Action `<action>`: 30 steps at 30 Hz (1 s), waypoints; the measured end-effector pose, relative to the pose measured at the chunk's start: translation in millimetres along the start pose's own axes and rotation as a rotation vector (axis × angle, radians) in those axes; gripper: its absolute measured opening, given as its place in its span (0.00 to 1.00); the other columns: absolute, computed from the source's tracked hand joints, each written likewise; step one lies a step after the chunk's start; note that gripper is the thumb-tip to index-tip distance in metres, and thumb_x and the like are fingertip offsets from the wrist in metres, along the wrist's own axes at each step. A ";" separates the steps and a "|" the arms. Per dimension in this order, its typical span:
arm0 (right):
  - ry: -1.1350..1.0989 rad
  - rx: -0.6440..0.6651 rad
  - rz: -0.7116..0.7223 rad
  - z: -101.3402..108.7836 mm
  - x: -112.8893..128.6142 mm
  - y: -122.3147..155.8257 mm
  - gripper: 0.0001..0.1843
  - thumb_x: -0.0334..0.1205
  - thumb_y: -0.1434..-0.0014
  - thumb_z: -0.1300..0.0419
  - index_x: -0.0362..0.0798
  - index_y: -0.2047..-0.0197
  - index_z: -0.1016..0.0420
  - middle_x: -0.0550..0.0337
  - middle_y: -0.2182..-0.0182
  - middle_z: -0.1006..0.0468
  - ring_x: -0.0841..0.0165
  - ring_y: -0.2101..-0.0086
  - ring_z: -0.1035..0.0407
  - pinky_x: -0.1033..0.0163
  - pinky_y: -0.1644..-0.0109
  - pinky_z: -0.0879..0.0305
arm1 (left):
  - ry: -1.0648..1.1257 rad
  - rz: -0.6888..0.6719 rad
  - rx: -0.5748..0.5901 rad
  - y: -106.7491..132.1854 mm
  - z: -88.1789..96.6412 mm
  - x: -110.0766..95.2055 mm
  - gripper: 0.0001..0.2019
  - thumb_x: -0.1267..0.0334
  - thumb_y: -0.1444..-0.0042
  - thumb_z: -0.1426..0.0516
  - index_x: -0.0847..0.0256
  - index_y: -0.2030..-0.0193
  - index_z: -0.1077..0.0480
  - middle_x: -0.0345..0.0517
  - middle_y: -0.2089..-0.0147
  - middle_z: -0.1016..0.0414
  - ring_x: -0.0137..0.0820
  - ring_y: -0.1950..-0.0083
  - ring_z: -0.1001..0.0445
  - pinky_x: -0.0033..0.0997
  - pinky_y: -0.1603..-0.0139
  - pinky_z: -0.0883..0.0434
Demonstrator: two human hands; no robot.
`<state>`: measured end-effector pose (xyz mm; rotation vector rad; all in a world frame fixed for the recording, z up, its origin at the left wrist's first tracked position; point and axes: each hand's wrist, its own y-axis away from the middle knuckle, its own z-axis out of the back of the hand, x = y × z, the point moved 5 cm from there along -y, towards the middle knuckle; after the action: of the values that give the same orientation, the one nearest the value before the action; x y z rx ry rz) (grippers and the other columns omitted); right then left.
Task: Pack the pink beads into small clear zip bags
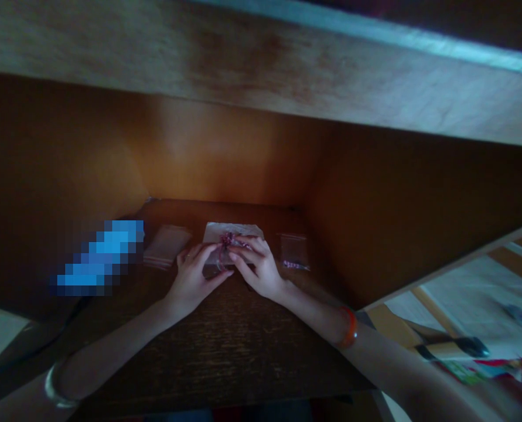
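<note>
Dim, daylight from right, warped edges

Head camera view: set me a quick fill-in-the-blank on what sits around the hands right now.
The left hand and right hand meet over a pale paper packet on a desktop of dark ____. The orange bangle is on the ____ arm. The flat clear bag lies beside the ____ hand.

Missing words: wood; right; left.
</note>
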<state>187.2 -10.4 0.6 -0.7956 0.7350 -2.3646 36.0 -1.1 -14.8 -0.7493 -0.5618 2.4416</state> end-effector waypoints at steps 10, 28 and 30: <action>0.487 0.230 -0.007 -23.6 -11.6 5.5 0.12 0.35 0.42 0.45 0.46 0.56 0.25 0.48 0.41 0.38 0.54 0.42 0.47 0.48 0.43 0.51 | 0.046 0.084 -0.019 -3.6 5.3 -0.7 0.19 0.58 0.48 0.41 0.54 0.50 0.38 0.46 0.50 0.28 0.41 0.49 0.31 0.45 0.49 0.41; 0.026 -0.037 0.033 -3.6 1.7 2.8 0.09 0.45 0.42 0.43 0.55 0.63 0.22 0.63 0.55 0.24 0.65 0.51 0.36 0.56 0.49 0.42 | 0.004 0.000 0.066 1.9 -6.7 -1.5 0.22 0.56 0.48 0.41 0.56 0.47 0.39 0.50 0.49 0.30 0.44 0.48 0.33 0.47 0.48 0.40; -0.019 -0.013 0.083 -3.8 6.3 2.7 0.09 0.45 0.42 0.43 0.54 0.63 0.22 0.63 0.54 0.25 0.66 0.50 0.36 0.57 0.47 0.42 | 0.014 -0.010 0.064 1.9 -5.8 -1.8 0.21 0.58 0.47 0.43 0.57 0.47 0.40 0.50 0.49 0.31 0.43 0.48 0.33 0.46 0.48 0.40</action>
<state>181.1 -15.1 -1.4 -0.7768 0.7617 -2.2782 40.1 -2.3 -19.6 -0.7349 -0.4792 2.4318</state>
